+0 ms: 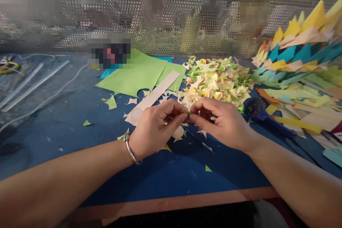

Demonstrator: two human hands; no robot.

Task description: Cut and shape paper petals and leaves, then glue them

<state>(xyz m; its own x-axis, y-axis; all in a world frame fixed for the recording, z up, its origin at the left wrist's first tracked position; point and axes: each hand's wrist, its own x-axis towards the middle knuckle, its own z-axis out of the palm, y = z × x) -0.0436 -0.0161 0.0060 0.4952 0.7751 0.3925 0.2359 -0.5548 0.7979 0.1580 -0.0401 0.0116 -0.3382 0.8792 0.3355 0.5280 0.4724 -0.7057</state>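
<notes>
My left hand point(157, 124) and my right hand point(221, 121) meet over the middle of the blue table. Between their fingertips, both pinch a small piece of green paper point(187, 112); its exact shape is mostly hidden by the fingers. Just behind the hands rises a heap of small folded paper pieces point(219, 82) in cream, yellow and green. Near my left hand lies a pale pink paper strip point(157, 91) with a round outline at its lower end. A pale paper disc point(177, 132) rests on the table below my fingers.
Green paper sheets point(133, 73) lie behind my left hand. A blue glue gun point(278, 123) with a cord sits at the right, beside coloured paper strips point(299, 99) and a spiky layered paper piece point(301, 50). Clear glue sticks point(37, 85) lie left. Perforated metal screen point(173, 17) stands behind.
</notes>
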